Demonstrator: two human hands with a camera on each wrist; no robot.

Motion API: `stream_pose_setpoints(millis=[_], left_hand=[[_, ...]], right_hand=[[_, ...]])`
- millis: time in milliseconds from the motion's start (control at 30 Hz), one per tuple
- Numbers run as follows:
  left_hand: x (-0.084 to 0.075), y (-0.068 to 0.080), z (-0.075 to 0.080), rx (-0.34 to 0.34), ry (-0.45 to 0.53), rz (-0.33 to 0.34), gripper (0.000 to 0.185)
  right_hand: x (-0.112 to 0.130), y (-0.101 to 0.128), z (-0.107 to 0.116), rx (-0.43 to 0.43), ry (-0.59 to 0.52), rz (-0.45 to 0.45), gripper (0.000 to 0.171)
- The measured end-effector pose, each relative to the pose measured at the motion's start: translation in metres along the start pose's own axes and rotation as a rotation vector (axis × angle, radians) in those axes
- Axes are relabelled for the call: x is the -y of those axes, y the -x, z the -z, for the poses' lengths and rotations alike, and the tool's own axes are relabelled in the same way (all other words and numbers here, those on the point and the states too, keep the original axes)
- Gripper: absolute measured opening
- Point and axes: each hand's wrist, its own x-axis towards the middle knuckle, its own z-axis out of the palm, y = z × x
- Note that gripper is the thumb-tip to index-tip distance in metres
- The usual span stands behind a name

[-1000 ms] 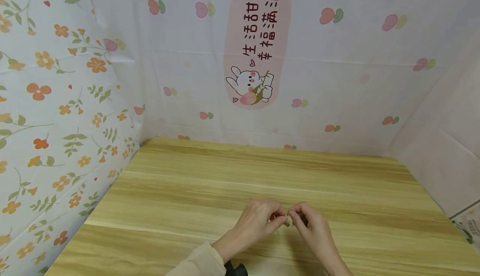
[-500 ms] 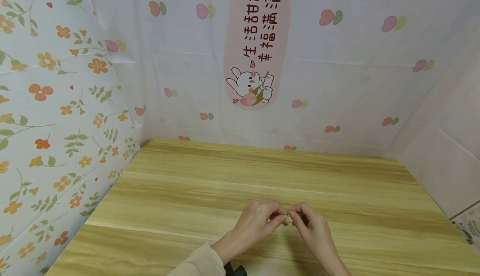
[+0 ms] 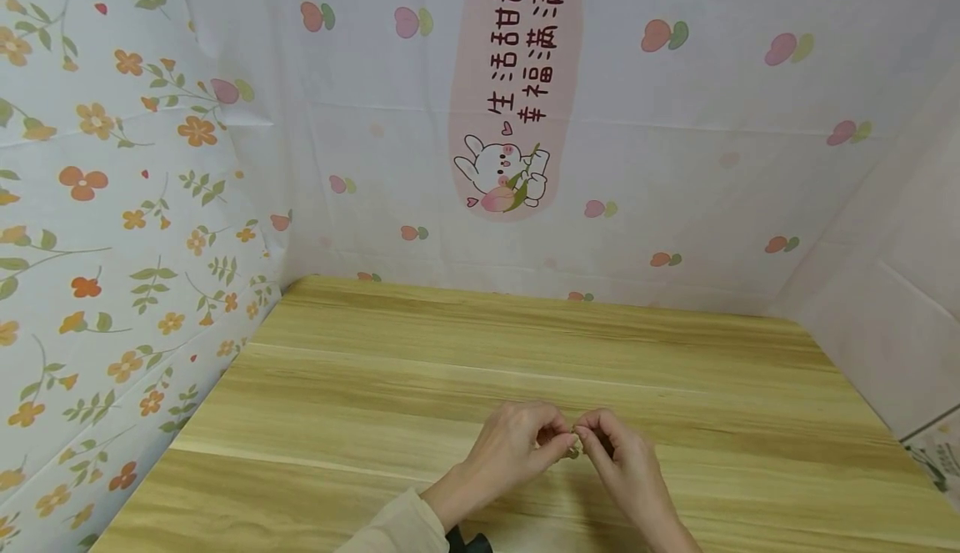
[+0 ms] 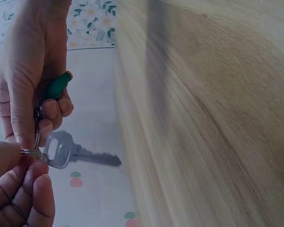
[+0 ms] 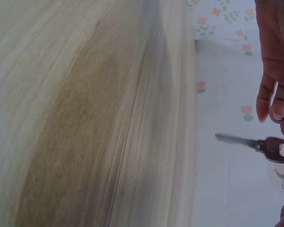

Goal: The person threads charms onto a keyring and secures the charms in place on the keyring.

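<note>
Both hands meet above the table. My left hand (image 3: 510,446) pinches a metal key ring (image 4: 37,138) between thumb and fingers. From the other side, my right hand (image 3: 628,465) grips the same ring with thumb and fingertips. A silver key (image 4: 76,153) hangs on the ring and points sideways in the left wrist view. In the right wrist view the key (image 5: 261,144) shows against the pale cloth. A green piece (image 4: 57,86), linked to the ring by a small chain, is tucked under the right hand's curled fingers. Fingers hide part of the ring.
The hands are over the near part of a wood-grain table (image 3: 375,369). A printed cloth wall (image 3: 675,161) stands behind it, and a flowered cloth (image 3: 97,286) hangs at the left. A black object (image 3: 471,542) shows beside the left sleeve at the bottom edge.
The hands stay almost in place. The right hand has shifted slightly left, and the small item between the fingertips has turned a little.
</note>
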Motion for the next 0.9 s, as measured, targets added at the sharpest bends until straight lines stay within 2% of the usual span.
stream_pose_setpoints(millis=[267,567,667,900], left_hand=[[-0.0017,-0.0001,0.0001,0.034,-0.014,0.028,0.008],[0.0003,0.0026,-0.0015,-0.015,-0.013,-0.043,0.008],[0.0004,0.0035,-0.0013,-0.011,-0.008,-0.042,0.008],[-0.0006,0.0026,0.0,0.02,-0.008,0.035,0.011]], right_hand=[[0.0007,0.0016,-0.0012,0.003,-0.013,-0.018,0.018],[-0.0025,0.0034,-0.0011,0.004,-0.074,-0.105,0.016],[-0.0025,0.0034,-0.0011,0.002,-0.076,-0.085,0.017],[0.0004,0.0033,-0.002,0.009,-0.026,0.0,0.021]])
